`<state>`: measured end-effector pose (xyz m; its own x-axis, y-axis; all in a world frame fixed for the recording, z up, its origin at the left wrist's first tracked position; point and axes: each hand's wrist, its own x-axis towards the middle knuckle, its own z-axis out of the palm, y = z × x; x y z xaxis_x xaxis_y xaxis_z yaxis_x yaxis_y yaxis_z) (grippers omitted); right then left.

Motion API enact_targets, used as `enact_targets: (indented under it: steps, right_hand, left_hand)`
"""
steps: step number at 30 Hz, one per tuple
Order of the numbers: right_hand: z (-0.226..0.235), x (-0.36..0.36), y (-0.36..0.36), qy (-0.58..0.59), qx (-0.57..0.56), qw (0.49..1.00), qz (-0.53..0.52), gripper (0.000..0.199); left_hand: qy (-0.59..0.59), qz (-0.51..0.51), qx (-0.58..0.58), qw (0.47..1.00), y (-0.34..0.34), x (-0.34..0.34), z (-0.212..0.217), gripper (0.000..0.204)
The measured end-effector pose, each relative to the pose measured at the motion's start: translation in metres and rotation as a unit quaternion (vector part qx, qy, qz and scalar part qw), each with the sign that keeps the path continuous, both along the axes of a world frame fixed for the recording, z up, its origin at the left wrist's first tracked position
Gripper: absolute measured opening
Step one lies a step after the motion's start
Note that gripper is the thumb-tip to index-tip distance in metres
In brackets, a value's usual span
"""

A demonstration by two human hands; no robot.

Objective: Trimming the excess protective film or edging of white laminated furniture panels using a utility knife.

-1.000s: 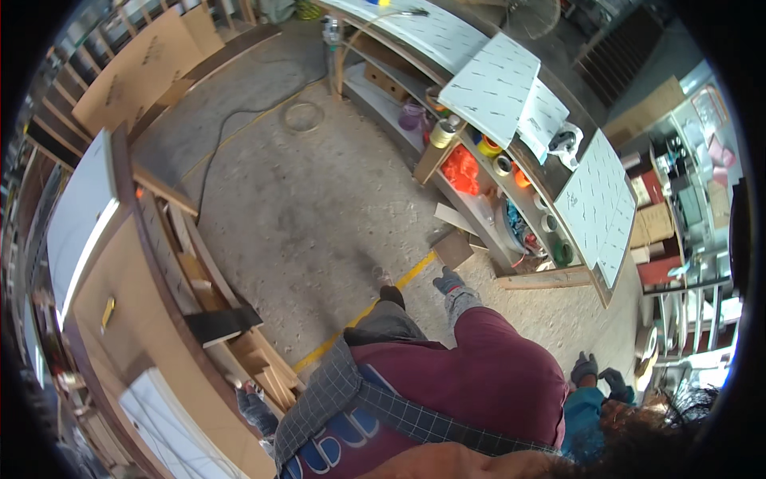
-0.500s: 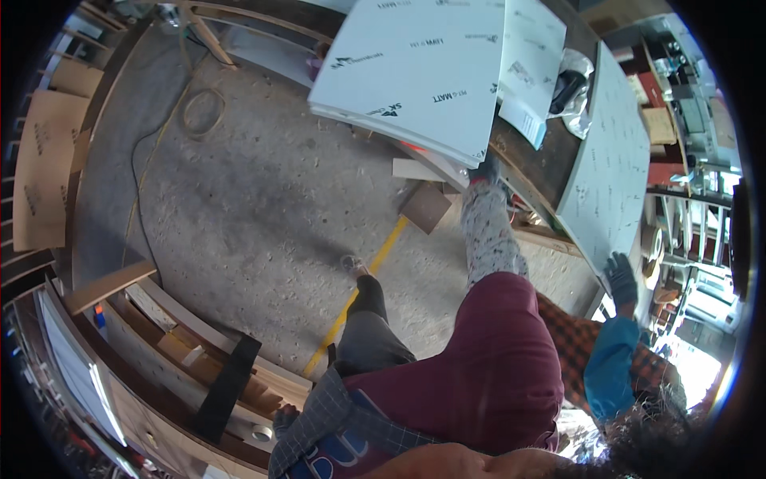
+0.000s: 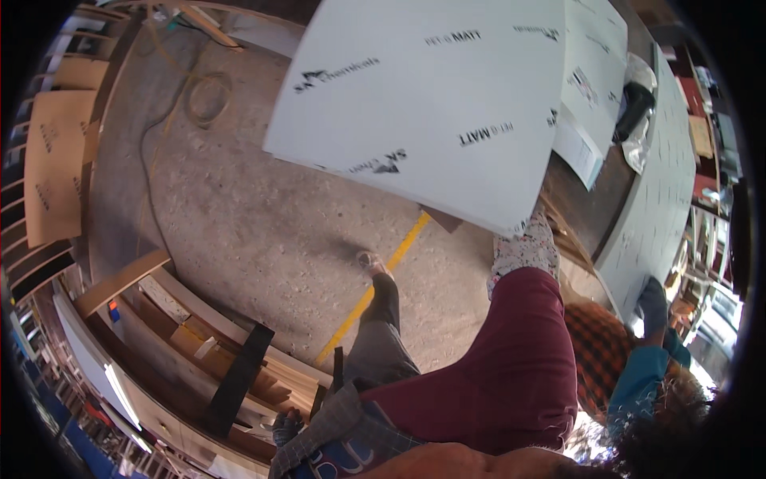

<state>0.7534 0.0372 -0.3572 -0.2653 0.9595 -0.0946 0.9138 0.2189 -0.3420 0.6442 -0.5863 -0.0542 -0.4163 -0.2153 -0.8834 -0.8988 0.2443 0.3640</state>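
A large pale panel [image 3: 423, 104] with dark print on its film slants over the floor in front of me. My right forearm [image 3: 523, 255], in a speckled sleeve, reaches beneath the panel's near right corner. The panel covers my right hand, whose hold at that edge shows only through the panel's shift. At the lower left, what looks like my left hand [image 3: 287, 427], gloved, sits low beside a grey checked sleeve, near a wooden rack. It is too small and dark for me to read its fingers. A foot [image 3: 369, 259] stands beside the yellow floor line.
Another person's gloved hand [image 3: 653, 303] rests near the edge of a long pale board [image 3: 658, 168] at right. A bench [image 3: 602, 215] there carries papers and a black object [image 3: 636, 112] in clear plastic. Wood strips fill the rack [image 3: 199, 351] at lower left. A coiled hose [image 3: 209, 100] lies beyond.
The panel has come nearer and up, over the brown block on the floor, hiding my right hand. My view has shifted a little. The other person's hand stays by the long board.
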Motion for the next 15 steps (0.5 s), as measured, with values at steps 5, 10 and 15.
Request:
enact_targets:
  steps: [5, 10, 15]
  right_hand:
    - [0.009, 0.014, -0.041, 0.069, -0.020, 0.997, -0.027, 0.022]
    - [0.028, 0.058, -0.093, 0.122, -0.059, 0.990, -0.041, 0.020]
    - [0.026, 0.064, -0.112, 0.176, -0.137, 0.975, 0.024, 0.018]
  left_hand:
    - [0.022, -0.045, -0.023, 0.998, 0.013, -0.006, 0.000, 0.022]
    - [0.053, 0.003, -0.031, 0.998, 0.016, 0.013, 0.009, 0.024]
    - [0.040, -0.030, -0.066, 0.997, 0.035, 0.040, 0.020, 0.026]
